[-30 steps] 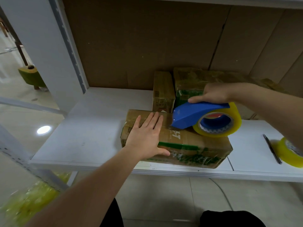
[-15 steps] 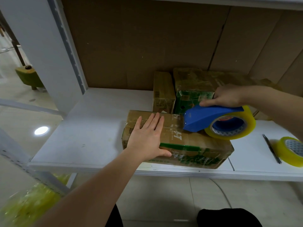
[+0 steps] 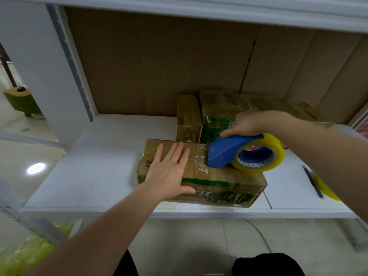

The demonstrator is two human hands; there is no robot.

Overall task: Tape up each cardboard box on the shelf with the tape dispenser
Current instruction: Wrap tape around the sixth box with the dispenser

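A brown cardboard box (image 3: 223, 182) with green print lies near the front edge of the white shelf (image 3: 95, 176). My left hand (image 3: 169, 172) presses flat on the left part of its top, fingers straight. My right hand (image 3: 245, 124) grips the blue tape dispenser (image 3: 225, 152) from above; its yellowish tape roll (image 3: 276, 154) sits behind the blade end. The dispenser's front rests on the box top, to the right of my left hand. Two more boxes stand behind: a narrow brown one (image 3: 188, 118) and a wider green-printed one (image 3: 219, 114).
A spare yellow tape roll (image 3: 326, 190) and a dark pen-like tool (image 3: 312, 180) lie on the shelf at the right, partly hidden by my right forearm. Brown cardboard backs the shelf. A white upright post (image 3: 45, 62) stands at left. The floor lies below the shelf edge.
The dispenser slid to the right along the box top between the first two frames and has held roughly the same spot since. My left hand stays pressed on the box.
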